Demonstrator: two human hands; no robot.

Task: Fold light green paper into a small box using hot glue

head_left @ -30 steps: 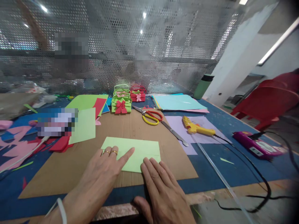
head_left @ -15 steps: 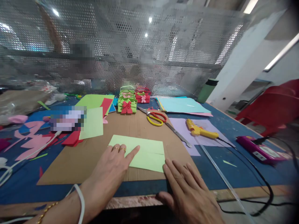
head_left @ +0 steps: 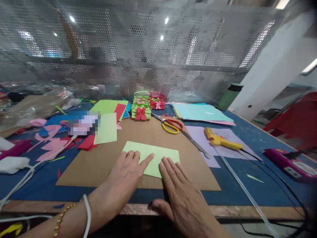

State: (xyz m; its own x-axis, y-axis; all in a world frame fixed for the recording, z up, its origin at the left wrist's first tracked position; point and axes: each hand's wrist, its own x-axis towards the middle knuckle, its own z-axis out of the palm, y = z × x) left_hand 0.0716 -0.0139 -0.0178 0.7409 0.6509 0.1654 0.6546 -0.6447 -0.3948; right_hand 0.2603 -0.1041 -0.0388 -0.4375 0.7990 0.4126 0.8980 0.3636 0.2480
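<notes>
The paper (head_left: 153, 165), pale green, rectangular and partly covered, lies flat near the front edge of the brown cardboard (head_left: 99, 165), its long sides running crosswise, slightly askew.

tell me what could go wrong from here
The pale green paper could skew or wrinkle if the left hand and right hand resting on it press unevenly. The yellow glue gun lies on lilac paper; if hot, it might drip or scorch there. The scissors lie farther out, so a careless reach might risk a nick.
</notes>
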